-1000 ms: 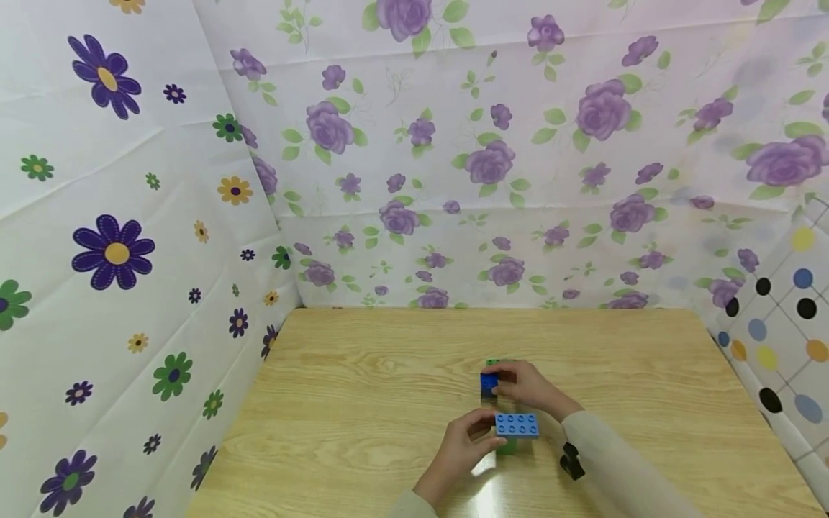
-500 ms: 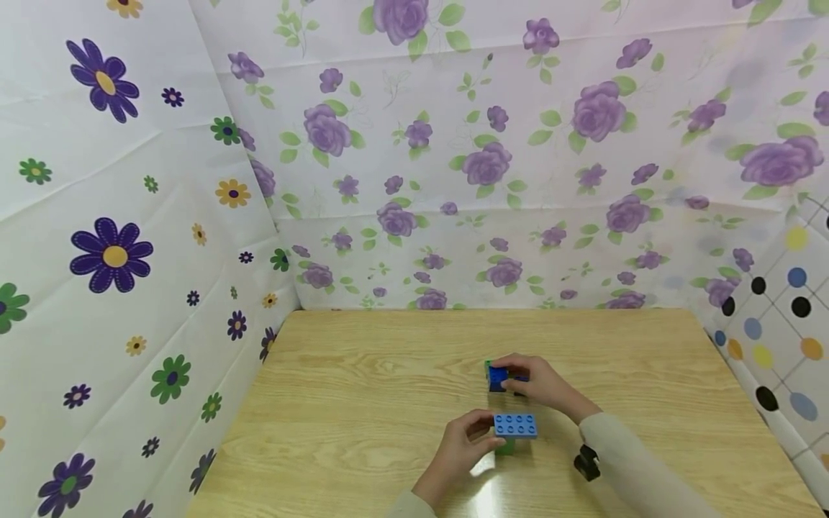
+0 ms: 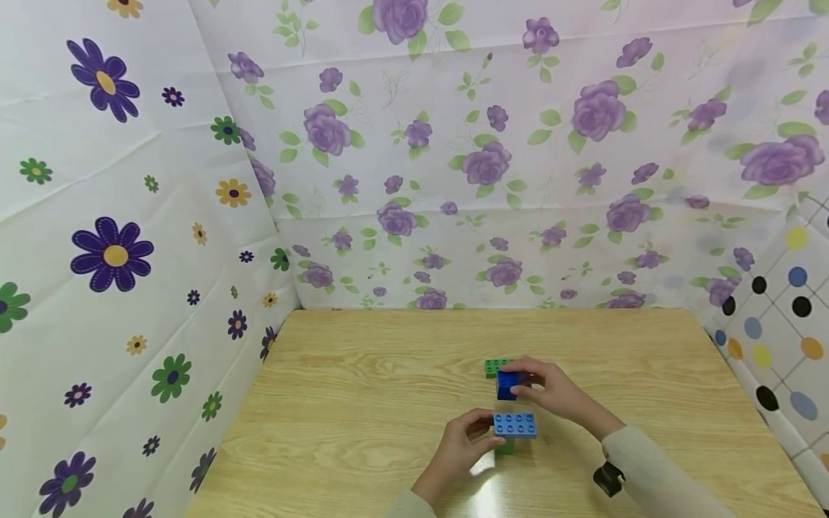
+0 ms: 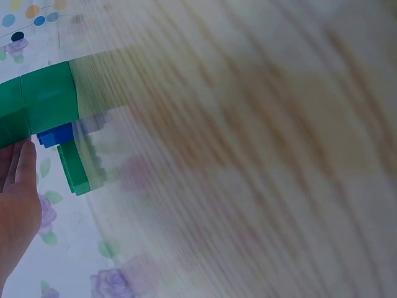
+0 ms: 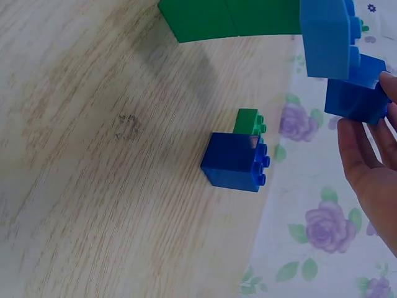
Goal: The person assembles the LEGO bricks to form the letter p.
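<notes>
My left hand (image 3: pixel 461 444) grips a stack of green blocks (image 5: pixel 236 17) with a light blue brick (image 3: pixel 515 424) on top, its studs facing up. Just beyond it, my right hand (image 3: pixel 550 388) pinches a dark blue block (image 3: pixel 507 386) between thumb and fingers. In the right wrist view that block is raised above the table, close beside the light blue brick. A second dark blue block (image 5: pixel 232 161) stands on the table below my right hand, which hides it in the head view. A green brick (image 3: pixel 495 367) lies behind it.
The wooden table (image 3: pixel 363 374) reaches back to a flower-printed cloth (image 3: pixel 401 216). More printed cloth (image 3: pixel 116 324) hangs at the left, and a dotted cloth (image 3: pixel 777 345) at the right. A small black device (image 3: pixel 609 478) sits at my right wrist.
My right hand has moved to the right with the dark blue block, first a little away from me, then back toward the light blue brick. My left hand and its stack have stayed put.
</notes>
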